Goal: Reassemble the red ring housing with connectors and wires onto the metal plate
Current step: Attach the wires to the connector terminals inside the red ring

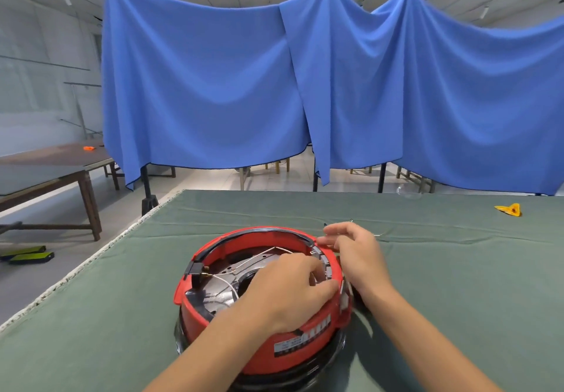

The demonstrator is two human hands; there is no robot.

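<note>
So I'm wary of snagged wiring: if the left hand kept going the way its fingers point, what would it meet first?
Probably the inner right wall of the red ring housing. The left hand reaches across the opening, fingers curled toward that rim; depth there is unclear.

Red ring housing [305, 349] with a white-and-black label strip, black trim along its far rim; silvery grey metal plate [219, 288] inside, white wires [229, 281] across it; dull green tablecloth [122, 315]; bright blue drapes [213, 71]; yellow scrap [509, 210].
</note>
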